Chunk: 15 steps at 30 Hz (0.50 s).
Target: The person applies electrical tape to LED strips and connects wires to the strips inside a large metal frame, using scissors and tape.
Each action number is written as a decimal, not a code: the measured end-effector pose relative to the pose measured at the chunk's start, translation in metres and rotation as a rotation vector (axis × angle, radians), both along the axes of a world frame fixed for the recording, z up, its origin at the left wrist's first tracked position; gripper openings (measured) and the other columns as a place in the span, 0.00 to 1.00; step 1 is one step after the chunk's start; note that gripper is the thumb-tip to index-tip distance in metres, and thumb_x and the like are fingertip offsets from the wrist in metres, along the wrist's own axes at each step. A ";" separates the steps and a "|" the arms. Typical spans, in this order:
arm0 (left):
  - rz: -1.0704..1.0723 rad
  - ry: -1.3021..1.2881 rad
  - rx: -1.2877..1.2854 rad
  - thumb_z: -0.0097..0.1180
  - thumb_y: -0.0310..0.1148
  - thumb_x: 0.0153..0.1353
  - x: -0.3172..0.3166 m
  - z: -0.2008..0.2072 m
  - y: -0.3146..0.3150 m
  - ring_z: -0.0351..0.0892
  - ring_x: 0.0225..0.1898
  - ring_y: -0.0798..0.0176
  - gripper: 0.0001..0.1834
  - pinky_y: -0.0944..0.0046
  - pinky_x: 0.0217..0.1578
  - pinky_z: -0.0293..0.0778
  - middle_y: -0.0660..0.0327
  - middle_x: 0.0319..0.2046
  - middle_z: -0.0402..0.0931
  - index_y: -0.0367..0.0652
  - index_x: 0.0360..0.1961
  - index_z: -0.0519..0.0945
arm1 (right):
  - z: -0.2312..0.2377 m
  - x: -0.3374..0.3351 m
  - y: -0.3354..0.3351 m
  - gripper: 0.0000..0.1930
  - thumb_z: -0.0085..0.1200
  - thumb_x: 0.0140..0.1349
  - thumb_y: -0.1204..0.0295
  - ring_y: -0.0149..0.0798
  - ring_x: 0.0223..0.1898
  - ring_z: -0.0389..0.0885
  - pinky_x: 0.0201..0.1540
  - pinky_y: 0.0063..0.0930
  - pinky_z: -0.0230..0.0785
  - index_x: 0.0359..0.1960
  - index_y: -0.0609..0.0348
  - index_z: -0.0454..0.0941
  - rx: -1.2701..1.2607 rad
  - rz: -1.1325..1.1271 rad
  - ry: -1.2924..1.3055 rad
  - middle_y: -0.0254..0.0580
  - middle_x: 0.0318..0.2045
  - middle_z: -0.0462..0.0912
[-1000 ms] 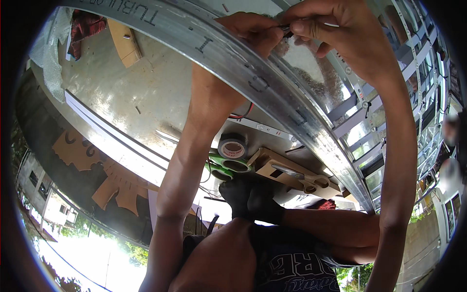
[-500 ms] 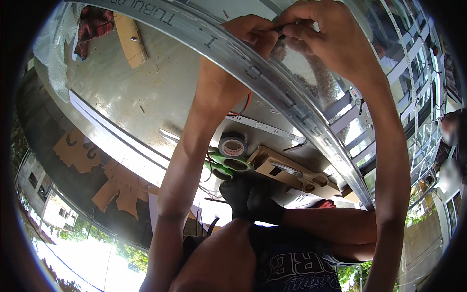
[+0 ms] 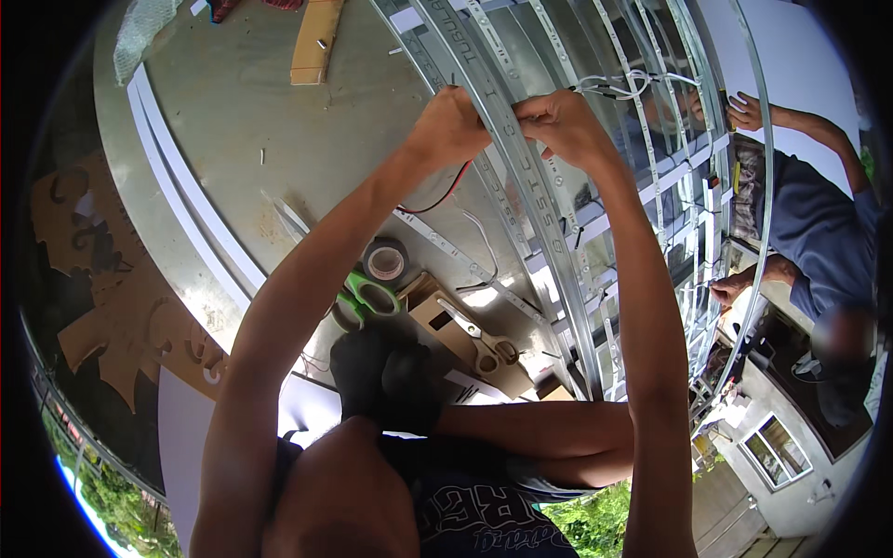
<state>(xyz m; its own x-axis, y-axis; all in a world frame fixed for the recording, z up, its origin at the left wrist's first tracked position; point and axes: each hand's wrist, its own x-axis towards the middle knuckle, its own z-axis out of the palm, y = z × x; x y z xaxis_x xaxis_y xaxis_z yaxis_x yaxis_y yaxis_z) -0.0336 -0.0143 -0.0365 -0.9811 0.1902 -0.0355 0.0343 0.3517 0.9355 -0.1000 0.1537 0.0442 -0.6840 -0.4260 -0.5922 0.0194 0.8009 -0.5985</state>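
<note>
A long galvanized metal bar of a frame runs between my two hands. My left hand is closed at the bar's left side, with its fingertips partly hidden by the bar. Across from it, my right hand is closed too, thumb and fingers bent in a pinch against the bar's right side. Whatever sits in either hand's fingers is too small or hidden to name. A red and black wire curves down from beneath my left hand. To the right of the bar, LED strips are fixed across the frame.
On the metal table lie a roll of tape, green-handled scissors, beige-handled scissors, a loose LED strip and white strips. Cardboard cut-outs are at left. Another person reaches toward the frame from the right.
My hands were close together above the bar; now they are apart on either side of it. The view has turned, showing more of the frame and the other person at right.
</note>
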 end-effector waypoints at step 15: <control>0.298 0.006 -0.054 0.59 0.31 0.49 0.013 0.016 0.011 0.82 0.33 0.49 0.08 0.56 0.39 0.77 0.53 0.29 0.82 0.44 0.30 0.86 | -0.025 0.003 0.004 0.10 0.53 0.55 0.79 0.29 0.30 0.79 0.30 0.23 0.71 0.39 0.63 0.80 -0.256 -0.135 0.009 0.39 0.30 0.82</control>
